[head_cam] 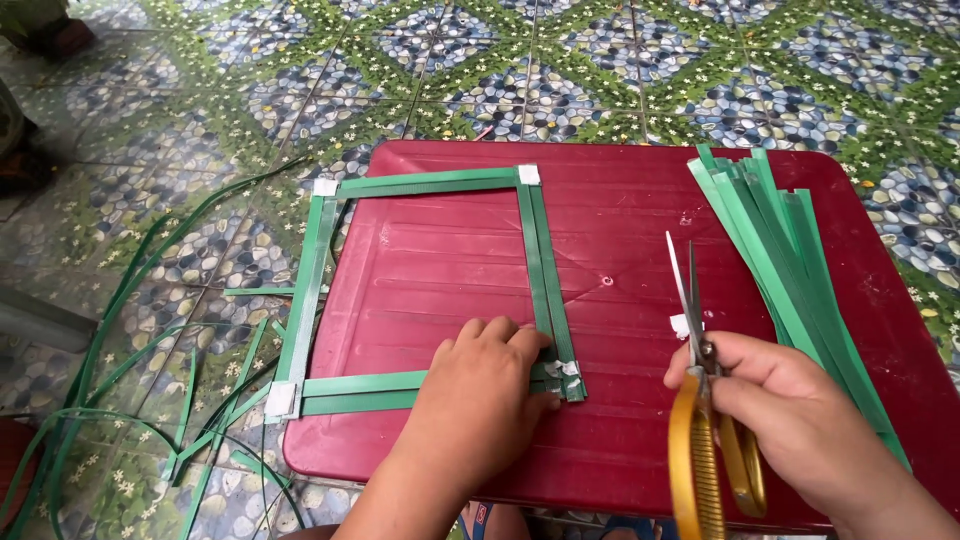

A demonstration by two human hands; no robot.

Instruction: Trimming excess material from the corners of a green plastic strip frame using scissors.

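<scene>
A square frame of green plastic strips [535,250] lies on a dark red plastic table [620,230], its corners taped with white tape. My left hand [485,390] presses flat on the frame's near right corner, fingers beside the taped joint [568,372]. My right hand [790,410] holds yellow-handled scissors [695,400], their blades nearly closed and pointing away from me. A small white piece of tape [680,325] sits by the blades.
A bundle of long green strips [775,240] lies on the table's right side. Loose green strips and offcuts [120,400] are scattered on the patterned tile floor [560,60] to the left. The frame's left side overhangs the table edge.
</scene>
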